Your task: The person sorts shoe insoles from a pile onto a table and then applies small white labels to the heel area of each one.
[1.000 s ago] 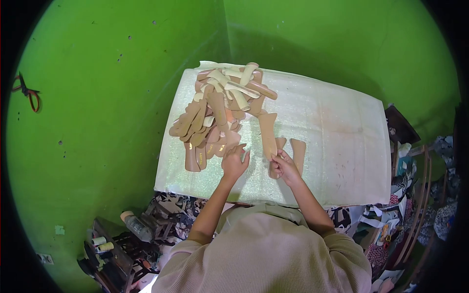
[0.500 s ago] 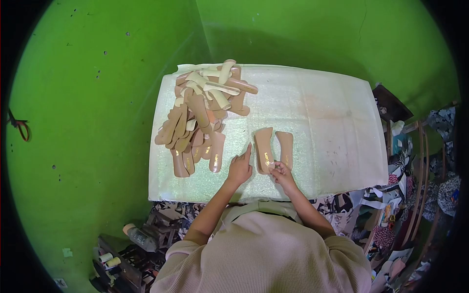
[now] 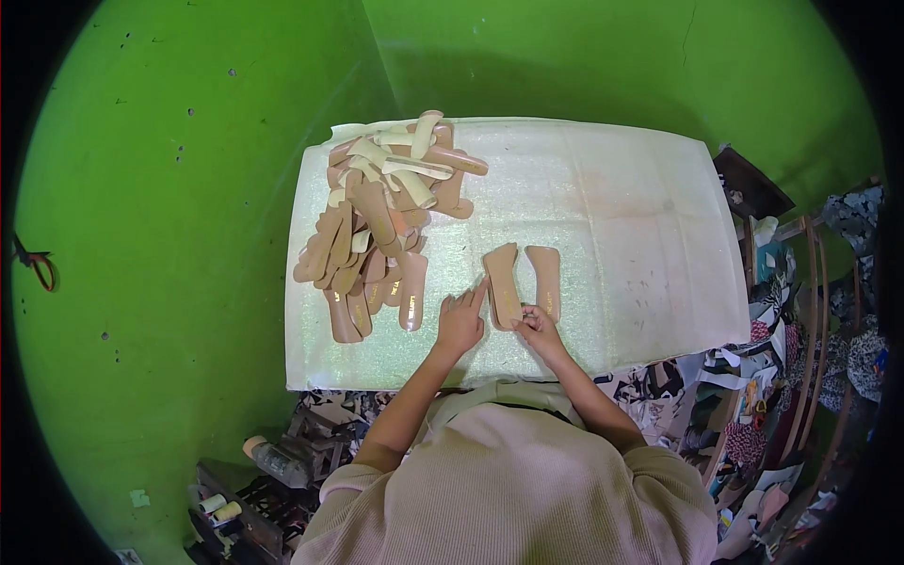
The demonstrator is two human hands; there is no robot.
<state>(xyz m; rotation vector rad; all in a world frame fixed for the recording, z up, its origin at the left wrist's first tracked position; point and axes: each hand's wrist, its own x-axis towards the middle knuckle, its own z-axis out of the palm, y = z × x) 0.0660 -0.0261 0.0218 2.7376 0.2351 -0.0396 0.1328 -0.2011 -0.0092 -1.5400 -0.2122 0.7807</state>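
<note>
Evidently, the near end of the upper insole (image 3: 506, 287) was pinched between the thumb and fingers of the right hand (image 3: 536, 328), at its lower right corner. From that grip, the body of the piece was seen to be stretched away toward eleven o'clock, its long axis set almost along the twelve-to-six line, with the far end tipped slightly short of twelve. Beneath it another piece, the lower insole (image 3: 491, 282), was mostly covered, only a strip being left visible along the nine o'clock side.

Nothing was held by the left hand (image 3: 460, 322). Its forefinger was pointed toward one o'clock, its tip brought to the left edge of the pair; whether contact was made could not be told. The pair was placed at two o'clock from that palm, between both hands, but was gripped only by the right.

Just past the right fingers, at twelve o'clock, a single insole (image 3: 544, 278) was laid nearly parallel to the pair, a narrow gap being left between them. At ten to eleven o'clock from the left hand, the ground was taken up by a heaped pile (image 3: 377, 217) of insoles. Bare surface was offered by the covered table (image 3: 650, 264) from one round to three o'clock, while the near edge was crossed by both forearms at six.
</note>
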